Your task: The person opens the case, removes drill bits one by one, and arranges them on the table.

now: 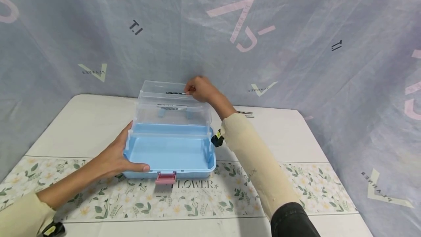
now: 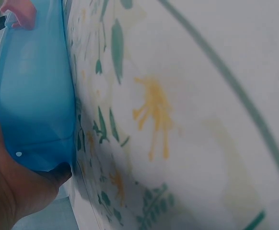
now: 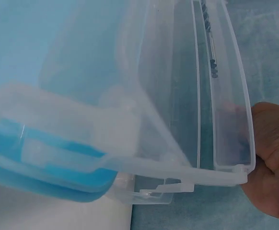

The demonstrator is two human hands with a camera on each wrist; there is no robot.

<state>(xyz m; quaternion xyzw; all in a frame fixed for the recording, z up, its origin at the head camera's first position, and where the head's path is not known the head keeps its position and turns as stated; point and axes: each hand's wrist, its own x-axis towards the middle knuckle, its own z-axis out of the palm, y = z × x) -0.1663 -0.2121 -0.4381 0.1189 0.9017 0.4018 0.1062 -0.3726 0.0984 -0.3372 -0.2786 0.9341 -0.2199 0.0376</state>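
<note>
Right hand (image 1: pixel 201 87), fingers curled, pinches a dark drill bit (image 1: pixel 175 93) at the far right rim of the clear upper tray (image 1: pixel 164 100); the bit lies across the tray top. The wrist view shows the knuckles (image 3: pixel 273 167) just outside the tray's end wall. Right forearm, in a cream sleeve (image 1: pixel 253 156), reaches forward over the box's right side.

Left hand (image 1: pixel 120 156) grips the near-left corner of the blue box (image 1: pixel 169 153): thumb along the front rim, palm against the side wall. The wrist view shows the palm (image 2: pixel 10 191) pressed to the blue wall (image 2: pixel 34 105). The other left fingers are hidden.

The box stands open at mid tabletop, clear tiers raised at the back, pink latch (image 1: pixel 165 178) on the front edge. More bits (image 1: pixel 171 107) lie in a lower clear tier. Two loose bits (image 1: pixel 246 114) lie on the tabletop beyond the right arm, near the back edge.

Tabletop (image 1: pixel 289 138) is off-white, with a floral band (image 1: pixel 204 196) of white and yellow blossoms and green leaves along the near side; the print reads "FLOWER" (image 1: pixel 194 184), its start covered by the latch.

Backdrop: grey-blue sheeting (image 1: pixel 296 28) on both walls, meeting in a corner behind the box. It is printed with pink letter shapes, "PLANNER" chevrons (image 1: pixel 261 89) and small black marks.
</note>
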